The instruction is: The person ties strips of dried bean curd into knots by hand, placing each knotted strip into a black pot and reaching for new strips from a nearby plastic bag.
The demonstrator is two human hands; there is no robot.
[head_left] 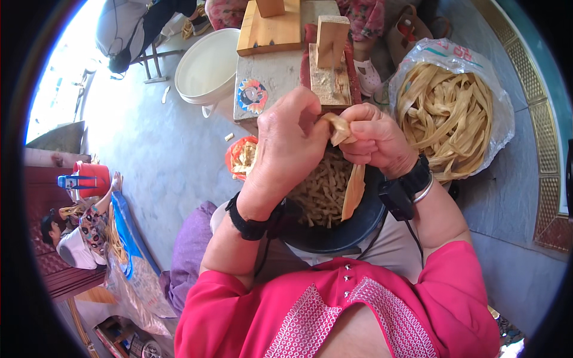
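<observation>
My left hand [286,140] and my right hand [376,134] meet above a dark basin [367,215], both closed on a pale tan strip [339,128]. Part of the strip is folded between my fingers, and a flat length [352,197] hangs below my right hand over the basin. Many short cut tan pieces [316,203] lie inside the basin. Just beyond my hands stands a wooden block [331,39] with an upright piece on a stone slab [265,71]. My thumbs and fingertips partly hide one another.
A plastic bag of long tan strips [444,119] lies at right, a white bucket [203,65] back left, and a small red bag of scraps [242,156] left of the basin. Another person [80,244] sits at far left beside a red bucket [92,179]; more people are at the back.
</observation>
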